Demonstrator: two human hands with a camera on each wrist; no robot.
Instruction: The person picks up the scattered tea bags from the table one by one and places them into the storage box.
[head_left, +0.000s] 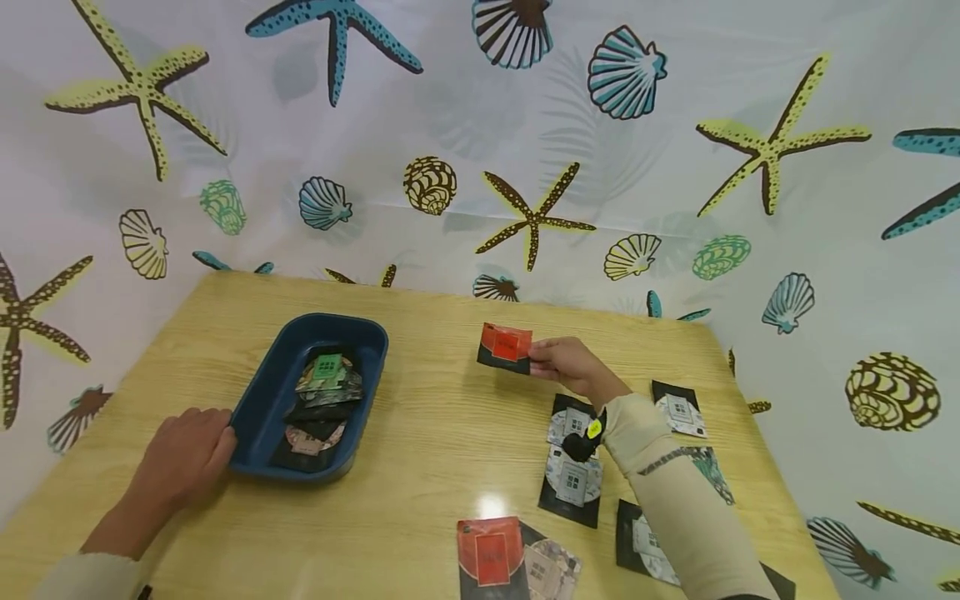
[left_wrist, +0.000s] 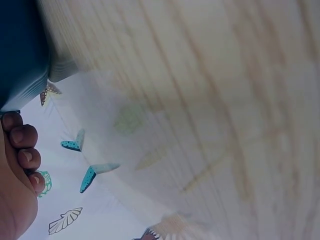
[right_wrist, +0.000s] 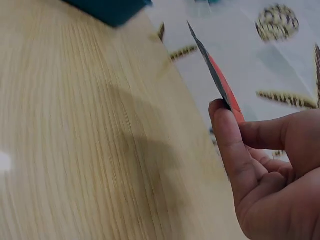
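- Lower left of frame: left hand [head_left: 183, 454], back upward, fingers curled at the left rim of the blue bin [head_left: 255, 433] and seeming to grip it; thumb's exact hold can't be told.
- Left of centre: the bin, rounded-corner oblong, smooth, looks plastic. Long axis runs up the frame, top leaning right. Inside, a loose heap of packets [head_left: 330, 396], topmost with a green label.
- Centre: bare stretch of wooden table [head_left: 420, 442], pale straight grain, slight sheen, between bin and held packet.
- Just right of centre, raised: red packet [head_left: 504, 344], flat, thin, red above, black below. Foreshortened, so long axis hard to call; nearly edge-on in the right wrist view, free end pointing upper left. Bin lies left and slightly lower in frame; left hand nearer the bin.
- Bottom centre: red-and-black packet [head_left: 491, 557] overlapping a beige-labelled packet [head_left: 551, 571], both flat.
- Right of centre: right hand [head_left: 566, 364], pinching the red packet's right edge between thumb and fingers.
- Below its wrist: pale-labelled packets [head_left: 572, 483], black-ended, in a column.
- Right: more packets [head_left: 680, 410], partly behind the cream sleeve [head_left: 693, 500].
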